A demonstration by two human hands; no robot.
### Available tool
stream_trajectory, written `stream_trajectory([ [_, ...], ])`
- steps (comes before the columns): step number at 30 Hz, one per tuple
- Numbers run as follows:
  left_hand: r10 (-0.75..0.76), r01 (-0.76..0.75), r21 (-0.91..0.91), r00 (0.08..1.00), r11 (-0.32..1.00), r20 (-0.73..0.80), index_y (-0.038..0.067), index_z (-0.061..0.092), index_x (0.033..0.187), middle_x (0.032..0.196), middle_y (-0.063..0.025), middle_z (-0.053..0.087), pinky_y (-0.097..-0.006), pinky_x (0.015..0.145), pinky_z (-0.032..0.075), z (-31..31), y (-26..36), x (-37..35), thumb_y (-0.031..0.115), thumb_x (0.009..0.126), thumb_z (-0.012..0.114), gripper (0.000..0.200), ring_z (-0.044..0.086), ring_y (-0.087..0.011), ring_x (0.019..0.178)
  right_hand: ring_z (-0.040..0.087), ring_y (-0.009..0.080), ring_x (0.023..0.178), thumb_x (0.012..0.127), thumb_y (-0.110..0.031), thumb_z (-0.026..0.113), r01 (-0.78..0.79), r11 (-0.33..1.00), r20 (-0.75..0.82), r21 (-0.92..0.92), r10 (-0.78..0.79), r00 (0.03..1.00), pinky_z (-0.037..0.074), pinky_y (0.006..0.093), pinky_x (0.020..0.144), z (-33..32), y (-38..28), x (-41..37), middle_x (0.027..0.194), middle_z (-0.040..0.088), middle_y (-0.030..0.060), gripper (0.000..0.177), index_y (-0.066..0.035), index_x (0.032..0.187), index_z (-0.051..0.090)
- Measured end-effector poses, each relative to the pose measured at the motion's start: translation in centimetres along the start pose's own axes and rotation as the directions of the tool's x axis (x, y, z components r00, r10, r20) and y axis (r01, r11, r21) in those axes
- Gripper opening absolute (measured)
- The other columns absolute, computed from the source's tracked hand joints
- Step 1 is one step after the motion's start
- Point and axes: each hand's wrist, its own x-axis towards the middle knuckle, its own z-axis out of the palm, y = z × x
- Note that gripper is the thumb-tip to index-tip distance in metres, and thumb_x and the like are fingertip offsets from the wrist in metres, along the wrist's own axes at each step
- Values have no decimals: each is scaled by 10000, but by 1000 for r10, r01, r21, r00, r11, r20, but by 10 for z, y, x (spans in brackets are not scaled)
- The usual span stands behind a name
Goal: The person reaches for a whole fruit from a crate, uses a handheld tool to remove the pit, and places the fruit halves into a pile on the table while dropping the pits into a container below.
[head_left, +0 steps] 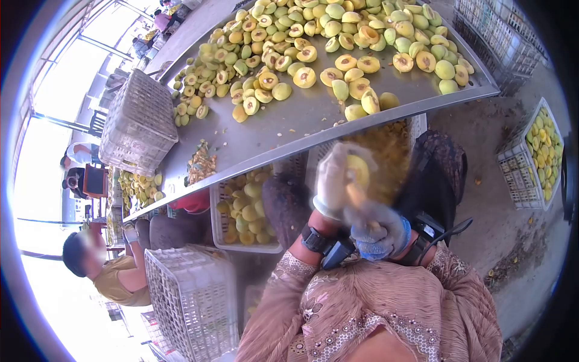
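Note:
My left hand (332, 178), in a white glove, is closed around a halved yellow stone fruit (358, 171) over a crate below the table edge. My right hand (380, 234), in a blue-grey glove, grips a wooden-handled tool (357, 194) pointed at the fruit's cut face. Motion blurs both hands, and the tool's working end cannot be made out. Under them, a crate (418, 130) holds yellow fruit pieces (389, 148). On the metal table (271, 133) lie many halved yellow-green fruits (304, 76), several showing brown pits or hollows.
A pile of pits (201, 163) lies near the table's front edge. A tipped crate (137, 120) rests at its left end. Crates of fruit stand below (246, 205) and at right (534, 154). Another crate (193, 295) and a co-worker (117, 271) are at left.

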Motion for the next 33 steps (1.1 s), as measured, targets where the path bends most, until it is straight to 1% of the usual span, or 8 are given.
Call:
stream_trajectory([
  [5,-156,0,-378,911,926,-382,17,580,1069,874,-124,659,-309,610,531,-16,-6,14,523,995,364,555,621,-196,714,277,23,346,996,-374,481,32,998,-12,-55,-33,999,230,184,288,-6,-9,-8,557,365,-50,282,-99,938,510],
  [10,29,-38,-15,921,999,-390,36,586,1072,853,-113,675,-251,459,460,-31,6,4,542,985,370,557,588,-163,563,336,32,413,993,-376,487,90,994,-254,-60,-102,962,259,192,340,-15,-17,-8,607,397,-53,278,-104,937,504],
  [13,97,-53,102,863,993,-495,30,590,1060,828,-121,679,-240,389,379,-49,30,-16,501,976,429,505,564,-159,498,349,45,431,995,-364,484,123,873,-619,-472,-427,659,251,204,352,-40,-27,-4,629,402,-53,269,-101,945,505],
  [17,313,17,524,785,851,-534,32,602,1077,828,-101,657,-258,475,445,-125,57,-46,405,972,484,406,600,-172,624,354,50,453,996,-361,482,85,922,-458,-377,-266,848,257,202,373,-32,-27,-19,647,413,-37,276,-92,1058,498],
  [21,260,591,741,807,-319,-531,108,548,1274,1319,-161,505,-417,901,492,-167,98,-50,420,871,632,516,608,-327,1068,317,52,413,961,-435,514,-9,915,-556,-404,-238,797,224,210,344,-19,-22,-13,639,420,-44,341,-112,1071,525],
  [22,284,621,700,783,-352,-553,145,524,1311,1427,-158,408,-449,952,467,-162,109,-39,426,828,670,578,528,-366,1184,325,57,414,949,-444,536,40,919,-536,-392,-263,802,229,212,340,-20,-25,-14,656,435,-38,380,-106,1119,509],
  [25,419,389,903,862,-182,-287,159,456,1371,1438,-163,392,-449,971,459,-140,118,8,337,798,713,653,495,-372,1223,337,56,423,957,-455,519,27,888,-521,-459,-293,802,247,209,353,-17,-29,-15,666,444,-32,420,-97,1173,488],
  [33,-103,-307,735,945,-604,310,235,326,1466,1464,-137,359,-438,907,479,-19,43,164,238,806,679,748,530,-316,1163,387,56,470,970,-485,484,-14,740,-493,-673,-434,754,312,211,418,6,-26,-24,672,482,-3,484,-42,1164,487],
])
